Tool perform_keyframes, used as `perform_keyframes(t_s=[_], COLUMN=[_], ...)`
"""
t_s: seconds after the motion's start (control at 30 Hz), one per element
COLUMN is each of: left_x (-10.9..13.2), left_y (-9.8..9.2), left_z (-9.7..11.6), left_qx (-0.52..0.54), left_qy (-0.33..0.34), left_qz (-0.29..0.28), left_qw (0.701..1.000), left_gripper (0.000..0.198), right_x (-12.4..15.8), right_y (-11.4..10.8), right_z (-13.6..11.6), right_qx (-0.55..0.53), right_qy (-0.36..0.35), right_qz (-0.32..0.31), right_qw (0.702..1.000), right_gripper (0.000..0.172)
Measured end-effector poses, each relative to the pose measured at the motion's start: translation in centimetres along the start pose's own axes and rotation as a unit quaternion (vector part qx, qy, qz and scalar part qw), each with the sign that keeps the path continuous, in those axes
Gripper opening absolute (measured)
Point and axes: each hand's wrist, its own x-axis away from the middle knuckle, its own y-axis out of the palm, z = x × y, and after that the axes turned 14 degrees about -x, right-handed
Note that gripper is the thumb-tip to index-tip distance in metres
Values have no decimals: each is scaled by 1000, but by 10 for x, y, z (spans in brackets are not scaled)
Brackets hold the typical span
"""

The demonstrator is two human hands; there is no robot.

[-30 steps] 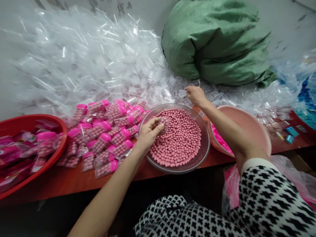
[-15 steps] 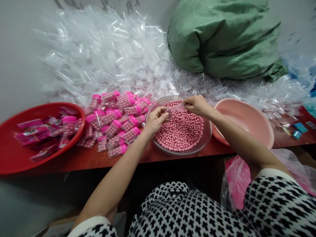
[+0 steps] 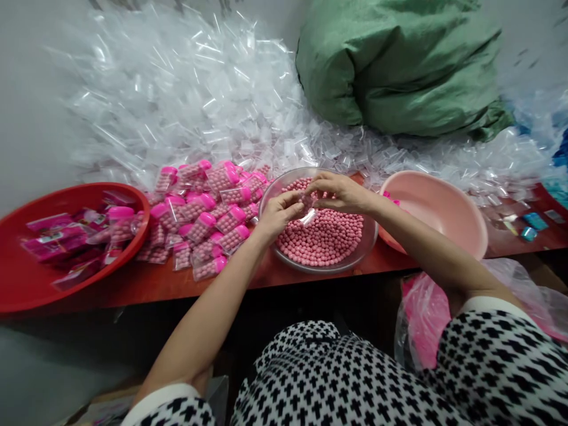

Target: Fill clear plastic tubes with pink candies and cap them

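Red plastic makes the big round tub (image 3: 18,266) on the left, with shiny pink packs (image 3: 57,242) lying in it. Next to it, a heap of jars (image 3: 206,225) sits on the red table (image 3: 155,284). They are clear and flat, with bright pink lids and rows of pink balls inside. Clear cases (image 3: 177,100) make a big hill behind them. Then comes the left grip (image 3: 277,216), with finger and thumb closed on a small case (image 3: 307,216). It is see-through, with a white shine and some pink showing, but fingers hide most of it. It is held up over the bowl (image 3: 326,268), which is full of round, dusty-pink beads (image 3: 323,242). The right grip (image 3: 339,192) has its fingertips bent down to the case; I cannot tell if they pinch it. Behind is a fat green sack (image 3: 399,65). Farther right sits a peach tub (image 3: 448,207), then some little blue bits (image 3: 535,220).
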Motion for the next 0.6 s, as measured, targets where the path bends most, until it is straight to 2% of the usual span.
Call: perform_keyframes(t_s=[0.07,0.2,0.33,0.6], left_x=[0,0,2,6], left_y=[-1,-1,0,-1], left_z=[-1,-3,-1,8], left_qx=[-6,-18,-25,70], left_qy=[-1,-2,10,-16], left_qz=[-2,4,-2,-27], left_qw=[1000,1000,1000,997], left_gripper=[53,50,51,52], right_x=[-5,-3,1,-1], right_y=[1,4,5,8], right_z=[1,3,2,-6], right_qx=[1,-18,-103,-194], right_qy=[0,44,82,65], right_qz=[-20,13,33,49], right_qw=[1000,999,991,978], right_gripper=[22,18,27,39])
